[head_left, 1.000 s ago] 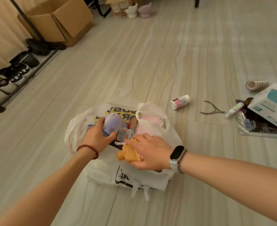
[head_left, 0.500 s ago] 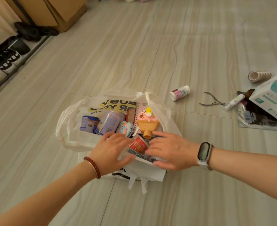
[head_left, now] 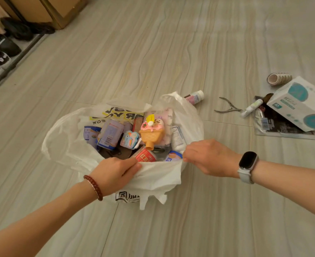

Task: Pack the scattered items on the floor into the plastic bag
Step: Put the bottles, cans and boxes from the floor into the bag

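A white plastic bag (head_left: pixel 158 177) lies wide on the floor with several items inside: a purple can (head_left: pixel 109 134), an orange ice-cream toy (head_left: pixel 152 133), a red cup (head_left: pixel 145 156). My left hand (head_left: pixel 115 172) pinches the bag's near rim. My right hand (head_left: pixel 210 157) grips the same rim further right and holds it up. On the floor to the right lie a small bottle (head_left: pixel 195 97), metal nippers (head_left: pixel 228 107), a white tube (head_left: pixel 251 107), a white-and-teal box (head_left: pixel 299 102), a dark packet (head_left: pixel 275 125) and a tape roll (head_left: pixel 279 78).
A cardboard box (head_left: pixel 60 10) stands at the far left. A low rack with dark shoes (head_left: pixel 2 52) runs along the left wall. The pale wood-pattern floor (head_left: pixel 134 52) stretches beyond the bag.
Both hands left the items inside the bag and took hold of its near rim, pulling the mouth wider. The orange toy now lies in the bag.
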A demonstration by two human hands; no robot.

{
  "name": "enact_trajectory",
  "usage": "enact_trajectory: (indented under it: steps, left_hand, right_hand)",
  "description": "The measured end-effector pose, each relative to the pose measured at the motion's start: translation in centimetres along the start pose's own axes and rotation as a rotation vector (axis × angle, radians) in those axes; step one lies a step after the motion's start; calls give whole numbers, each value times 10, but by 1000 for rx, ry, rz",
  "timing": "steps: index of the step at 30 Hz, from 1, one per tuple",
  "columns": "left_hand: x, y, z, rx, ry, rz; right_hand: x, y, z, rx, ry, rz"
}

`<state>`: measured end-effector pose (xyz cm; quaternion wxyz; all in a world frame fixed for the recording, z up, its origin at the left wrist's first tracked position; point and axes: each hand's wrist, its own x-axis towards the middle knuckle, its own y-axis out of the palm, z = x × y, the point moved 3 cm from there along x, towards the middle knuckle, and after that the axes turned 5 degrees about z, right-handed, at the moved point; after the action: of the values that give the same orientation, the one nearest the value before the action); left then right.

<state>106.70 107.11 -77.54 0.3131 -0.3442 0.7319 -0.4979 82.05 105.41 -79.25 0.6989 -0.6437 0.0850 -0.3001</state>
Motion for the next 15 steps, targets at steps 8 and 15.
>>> enact_trajectory:
  steps: [8,15]
  left_hand:
    - [51,-11,-22,39,-2,-157]
    - [161,-30,-83,-65,40,-332]
  right_hand:
    - [-33,2,-14,70,103,62]
    - [-75,-22,-97,33,602,-95]
